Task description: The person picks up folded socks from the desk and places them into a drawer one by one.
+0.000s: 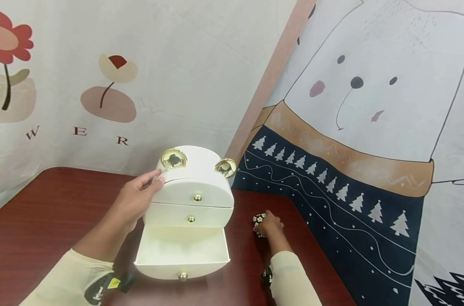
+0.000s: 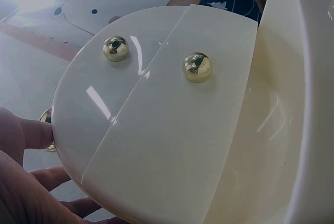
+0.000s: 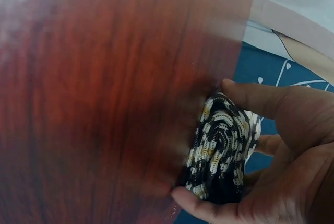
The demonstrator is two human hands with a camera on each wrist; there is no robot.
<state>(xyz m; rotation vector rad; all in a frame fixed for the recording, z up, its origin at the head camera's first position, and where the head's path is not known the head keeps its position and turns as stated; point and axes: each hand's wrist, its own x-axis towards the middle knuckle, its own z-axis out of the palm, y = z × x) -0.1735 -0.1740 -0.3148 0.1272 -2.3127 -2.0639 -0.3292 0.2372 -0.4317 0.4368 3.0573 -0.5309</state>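
Observation:
A white drawer box (image 1: 195,174) with a rounded outline stands on the table, with two round gold ornaments on its top. Its bottom drawer (image 1: 160,270) is pulled out, and the inside shows bare. Two upper drawers are closed, each with a gold knob (image 2: 197,67). My left hand (image 1: 134,202) holds the box by its upper left edge, thumb and fingers spread around the curve. To the right of the box, my right hand (image 1: 273,226) grips a rolled black cloth (image 3: 222,145) with a white flower pattern, between thumb and fingers, close over the table.
The reddish-brown wooden table (image 1: 71,204) has its right edge just past my right hand. Behind it hangs a pale printed cloth (image 1: 178,85) with flowers and letters. A bear-print cloth (image 1: 354,136) hangs at the right. Dark straps with devices (image 1: 101,287) sit on my wrists.

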